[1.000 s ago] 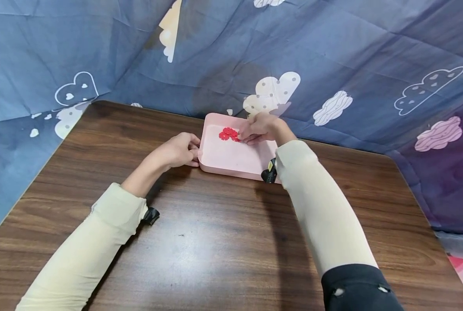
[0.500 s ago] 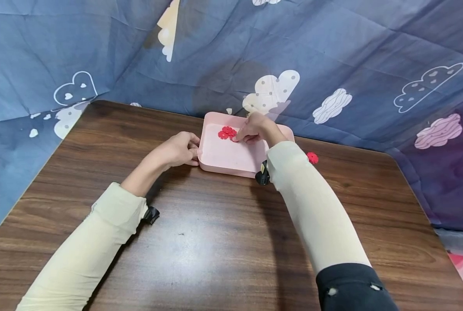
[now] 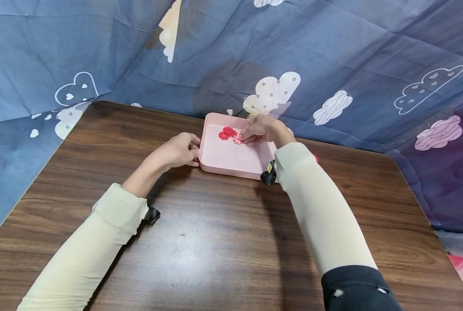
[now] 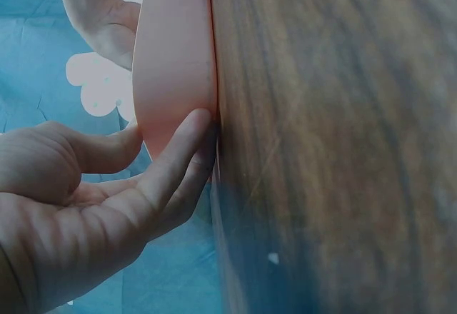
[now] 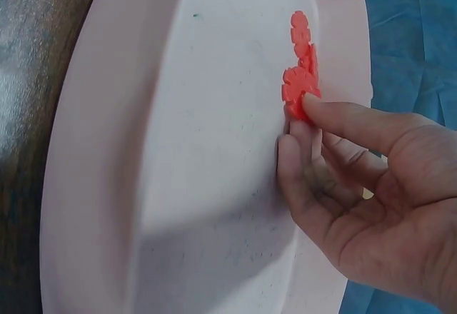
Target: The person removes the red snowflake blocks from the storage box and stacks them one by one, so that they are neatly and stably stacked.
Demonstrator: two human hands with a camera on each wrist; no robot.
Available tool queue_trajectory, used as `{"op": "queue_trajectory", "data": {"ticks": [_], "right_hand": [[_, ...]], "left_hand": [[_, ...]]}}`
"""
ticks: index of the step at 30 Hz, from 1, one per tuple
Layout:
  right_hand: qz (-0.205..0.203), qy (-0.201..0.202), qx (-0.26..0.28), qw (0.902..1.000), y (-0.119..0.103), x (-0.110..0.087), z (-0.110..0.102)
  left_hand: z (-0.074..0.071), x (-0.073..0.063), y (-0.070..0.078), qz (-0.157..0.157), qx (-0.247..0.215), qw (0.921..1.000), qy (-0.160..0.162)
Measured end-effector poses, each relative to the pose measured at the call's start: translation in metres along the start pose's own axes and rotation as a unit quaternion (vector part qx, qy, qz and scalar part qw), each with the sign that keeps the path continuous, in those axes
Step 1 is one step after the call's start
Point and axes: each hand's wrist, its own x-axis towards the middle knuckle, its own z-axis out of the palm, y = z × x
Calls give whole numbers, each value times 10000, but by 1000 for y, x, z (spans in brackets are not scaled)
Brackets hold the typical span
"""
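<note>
A shallow pink tray point(image 3: 235, 160) lies near the table's back edge. My left hand point(image 3: 178, 150) holds its left end; in the left wrist view the thumb meets the rim and the fingers point(image 4: 175, 150) lie along the outer wall. Inside the tray is a small cluster of red, notched, flower-shaped plastic discs point(image 3: 226, 132). My right hand point(image 3: 263, 129) reaches over the tray and pinches one such disc point(image 5: 300, 89) between thumb and fingers, close beside the others point(image 5: 300, 34). Its sleeve hides the tray's right end.
Another red piece point(image 3: 316, 158) shows partly behind the right sleeve, on the table right of the tray. The brown wooden table point(image 3: 200, 242) reaches toward me. A blue cloud-patterned cloth point(image 3: 215, 56) hangs directly behind the tray.
My right hand shifts slightly left, then back right. The disc at its fingertips now stands tilted and catches the light. The left hand and tray stay put.
</note>
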Motion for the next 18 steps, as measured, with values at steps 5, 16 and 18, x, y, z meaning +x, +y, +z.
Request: {"op": "queue_trajectory", "data": {"ticks": [5, 16, 18], "right_hand": [[-27, -96, 112, 9999, 3, -1, -2], [-13, -98, -9, 10000, 7, -15, -21], [-26, -117, -3, 9999, 7, -18, -25]], "left_hand": [[0, 0, 0, 36, -6, 10000, 4], [0, -1, 0, 46, 40, 10000, -18], [0, -2, 0, 51, 36, 10000, -30]]}}
